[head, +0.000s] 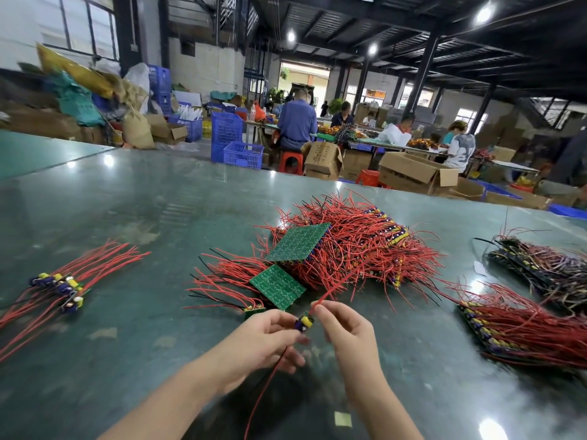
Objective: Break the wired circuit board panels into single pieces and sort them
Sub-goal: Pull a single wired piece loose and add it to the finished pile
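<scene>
Board piece: a small green single piece point(304, 322) with a yellow and a purple component on it, held above the table point(127, 201) near its near edge, between the two hands; red leads run up and away from it, and a red and a black lead hang down towards the near edge.
Left hand: the left hand point(263, 339) has its fingers curled, pinching the left side of the piece between thumb and fingertips.
Right hand: the right hand point(344, 328) has thumb and forefinger pinched on the red leads just at the piece's right side; the other fingers are curled below.
Panels: two green panels point(298, 242), solder side up, lie tilted on the near left of the big pile; the lower one point(277, 287) rests partly on the table.
Big pile: a heap of wired boards point(359, 246) with tangled red and a few black leads, at the middle of the table, beyond the hands.
Sorted pieces: a short row of single pieces point(62, 289) with yellow and purple parts lies towards the left edge, red leads fanned out both ways.
Loose piece: one small piece point(254, 310) lies just left of the left hand's fingertips.
Right stacks: a stack with red leads point(521, 331) lies near the right edge; a darker stack point(546, 268) lies beyond it.
</scene>
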### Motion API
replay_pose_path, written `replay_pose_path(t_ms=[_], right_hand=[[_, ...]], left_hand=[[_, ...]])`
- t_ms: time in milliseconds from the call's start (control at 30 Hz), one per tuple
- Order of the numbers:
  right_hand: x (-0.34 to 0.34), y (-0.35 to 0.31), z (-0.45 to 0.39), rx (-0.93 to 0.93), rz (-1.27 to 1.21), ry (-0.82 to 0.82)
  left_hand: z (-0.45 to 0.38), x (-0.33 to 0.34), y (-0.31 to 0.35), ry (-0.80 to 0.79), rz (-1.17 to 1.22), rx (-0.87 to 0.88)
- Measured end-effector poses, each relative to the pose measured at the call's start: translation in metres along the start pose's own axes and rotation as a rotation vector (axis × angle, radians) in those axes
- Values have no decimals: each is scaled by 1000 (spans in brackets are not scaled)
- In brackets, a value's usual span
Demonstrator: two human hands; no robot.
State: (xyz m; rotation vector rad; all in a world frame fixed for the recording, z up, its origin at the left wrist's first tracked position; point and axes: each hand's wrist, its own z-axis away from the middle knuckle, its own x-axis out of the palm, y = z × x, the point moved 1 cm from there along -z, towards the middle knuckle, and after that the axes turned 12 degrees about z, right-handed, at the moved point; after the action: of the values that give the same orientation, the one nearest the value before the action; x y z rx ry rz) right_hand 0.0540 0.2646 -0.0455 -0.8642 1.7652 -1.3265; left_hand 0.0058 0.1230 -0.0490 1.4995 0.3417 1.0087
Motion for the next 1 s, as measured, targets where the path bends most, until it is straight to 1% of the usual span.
replay_pose_path(t_ms=[67, 167, 200, 300, 367, 433, 533, 633, 700, 767, 867, 933, 1000], right_hand=[[0, 0, -1, -25, 9, -24], [5, 2, 1, -21, 30, -92], [6, 3, 0, 20, -6, -101], [4, 9, -3, 233, -250, -176], [4, 11, -3, 296, -304, -203], [5, 14, -2, 267, -253, -144], [7, 14, -1, 121, -109, -28], [7, 12, -1, 27, -52, 1], [7, 12, -1, 26, -39, -16], [8, 13, -1, 7, 32, -10], [9, 17, -1, -4, 83, 71], [8, 20, -2, -1, 87, 125], [7, 22, -2, 12, 103, 138]], left_hand=[[0, -2, 0, 23, -53, 16], [0, -4, 0, 28, -57, 26], [0, -4, 0, 15, -66, 25], [1, -3, 0, -19, -72, 20], [1, -3, 0, -12, -67, 12], [0, -4, -1, 12, -62, -1], [-2, -5, -1, 48, -61, -25], [-3, -6, -2, 71, -57, -51], [-3, -6, -3, 83, -54, -63], [-4, -6, -4, 105, -59, -60], [-5, -11, 3, 162, -28, -14], [-3, -19, 17, 233, -30, 37], [-1, -33, 38, 336, -58, 109]])
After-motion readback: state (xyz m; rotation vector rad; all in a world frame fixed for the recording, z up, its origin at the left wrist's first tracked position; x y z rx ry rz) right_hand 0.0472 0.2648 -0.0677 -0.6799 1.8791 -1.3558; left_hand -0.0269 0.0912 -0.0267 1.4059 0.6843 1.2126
